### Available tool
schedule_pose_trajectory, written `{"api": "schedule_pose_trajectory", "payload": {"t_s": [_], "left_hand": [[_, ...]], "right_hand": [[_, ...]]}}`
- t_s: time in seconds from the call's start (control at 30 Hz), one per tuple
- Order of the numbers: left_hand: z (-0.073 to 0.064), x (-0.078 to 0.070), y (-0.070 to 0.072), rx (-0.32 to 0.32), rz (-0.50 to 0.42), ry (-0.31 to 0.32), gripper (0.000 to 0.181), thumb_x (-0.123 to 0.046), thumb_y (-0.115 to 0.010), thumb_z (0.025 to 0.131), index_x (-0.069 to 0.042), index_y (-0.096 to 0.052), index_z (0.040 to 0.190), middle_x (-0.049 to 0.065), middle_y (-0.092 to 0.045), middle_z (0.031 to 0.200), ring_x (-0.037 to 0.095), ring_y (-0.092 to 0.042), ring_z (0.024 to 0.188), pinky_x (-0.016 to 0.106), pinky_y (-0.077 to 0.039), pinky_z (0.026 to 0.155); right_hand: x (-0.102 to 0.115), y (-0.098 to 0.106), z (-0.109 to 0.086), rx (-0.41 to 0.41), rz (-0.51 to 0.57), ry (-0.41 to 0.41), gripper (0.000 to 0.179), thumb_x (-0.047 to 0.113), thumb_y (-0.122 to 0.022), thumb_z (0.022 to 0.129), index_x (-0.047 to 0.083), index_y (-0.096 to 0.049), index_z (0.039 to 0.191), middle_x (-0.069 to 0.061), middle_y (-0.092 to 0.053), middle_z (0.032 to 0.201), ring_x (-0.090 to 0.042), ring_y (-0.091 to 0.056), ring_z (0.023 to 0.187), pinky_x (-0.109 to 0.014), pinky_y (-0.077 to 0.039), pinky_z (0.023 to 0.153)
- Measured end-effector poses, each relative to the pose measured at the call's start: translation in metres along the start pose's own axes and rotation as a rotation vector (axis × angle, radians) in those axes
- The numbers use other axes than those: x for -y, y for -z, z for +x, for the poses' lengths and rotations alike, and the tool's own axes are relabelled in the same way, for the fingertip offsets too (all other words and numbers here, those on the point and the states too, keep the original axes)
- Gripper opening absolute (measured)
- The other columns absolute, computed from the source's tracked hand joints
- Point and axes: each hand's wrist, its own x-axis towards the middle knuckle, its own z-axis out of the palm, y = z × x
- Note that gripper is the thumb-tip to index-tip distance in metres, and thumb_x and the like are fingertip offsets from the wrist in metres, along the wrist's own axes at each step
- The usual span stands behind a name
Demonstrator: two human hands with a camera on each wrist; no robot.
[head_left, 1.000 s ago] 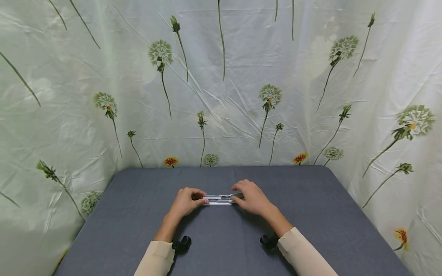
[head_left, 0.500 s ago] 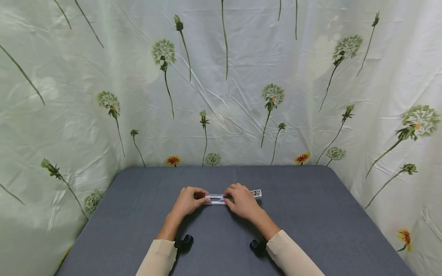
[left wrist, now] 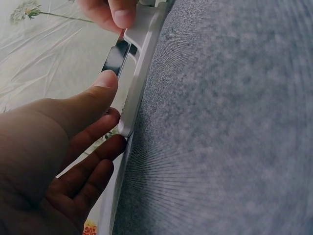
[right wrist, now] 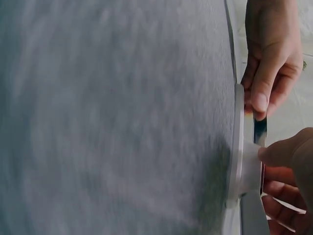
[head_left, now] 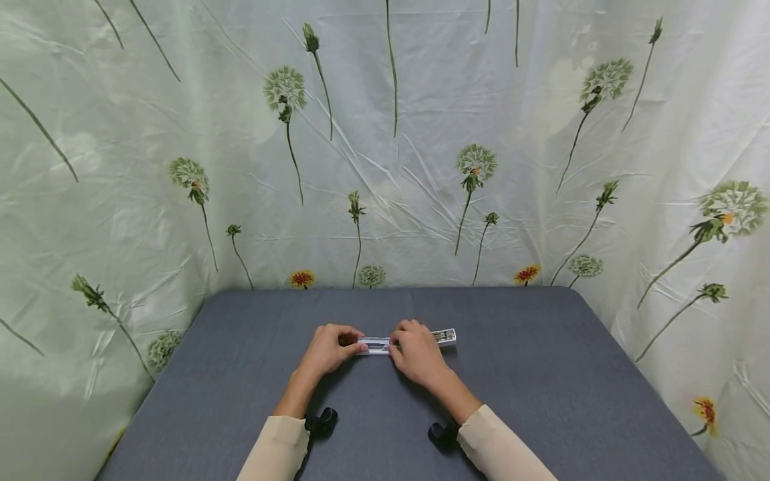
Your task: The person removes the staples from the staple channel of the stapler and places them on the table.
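Observation:
A white stapler lies opened out on the grey table, its base (head_left: 375, 353) under both hands and its top cover (head_left: 446, 337) folded back to the right. My left hand (head_left: 323, 351) is at the left end; in the left wrist view its thumb presses the tip of the shiny metal staple magazine (left wrist: 115, 59), with the fingers on the far side by the base's end. The right hand (head_left: 418, 353) pinches the stapler around its middle, thumb on the near side in the right wrist view, and hides the hinge area.
The grey cloth-covered table (head_left: 252, 321) reaches to a pale curtain (head_left: 409, 200) printed with dandelions behind it. A black wrist camera mount (head_left: 321, 423) sits on the left wrist, another (head_left: 444, 435) on the right.
My right hand has moved left from the stapler's raised cover to its middle, and the cover now shows folded back to the right. The left hand keeps its place at the left end.

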Motion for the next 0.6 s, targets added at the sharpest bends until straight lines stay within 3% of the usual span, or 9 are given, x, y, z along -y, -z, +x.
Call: {"api": "schedule_pose_trajectory", "payload": {"t_s": [0.13,0.4,0.6], "left_hand": [[-0.0009,0.0004,0.001,0.003,0.012,-0.019,0.016,-0.03,-0.086,0.084,-0.022,-0.082,0.097,-0.008,-0.076,0.086,0.004,-0.067,0.076,0.032,-0.054,0.072],[0.0001,0.0013,0.0009,0.005,0.008,0.007,0.014,-0.031,-0.086,0.083,-0.025,-0.082,0.096,-0.01,-0.076,0.084,0.003,-0.066,0.075,0.033,-0.054,0.074],[0.0001,0.0022,0.0,0.008,0.019,-0.017,0.017,-0.032,-0.086,0.084,-0.022,-0.083,0.097,-0.009,-0.076,0.086,0.004,-0.066,0.075,0.032,-0.054,0.072]], "right_hand": [[0.0038,-0.0038,-0.0009,-0.035,0.027,-0.025,0.011,0.023,-0.08,0.09,0.012,-0.078,0.089,-0.001,-0.068,0.096,-0.021,-0.061,0.089,-0.04,-0.048,0.081],[0.0057,-0.0071,0.0003,-0.059,0.137,-0.12,0.013,0.025,-0.084,0.087,0.014,-0.08,0.091,-0.002,-0.071,0.098,-0.023,-0.064,0.093,-0.043,-0.049,0.085],[0.0036,-0.004,0.0049,-0.062,0.146,-0.094,0.016,0.026,-0.087,0.084,0.014,-0.079,0.091,-0.001,-0.073,0.091,-0.021,-0.064,0.088,-0.043,-0.049,0.082]]}}
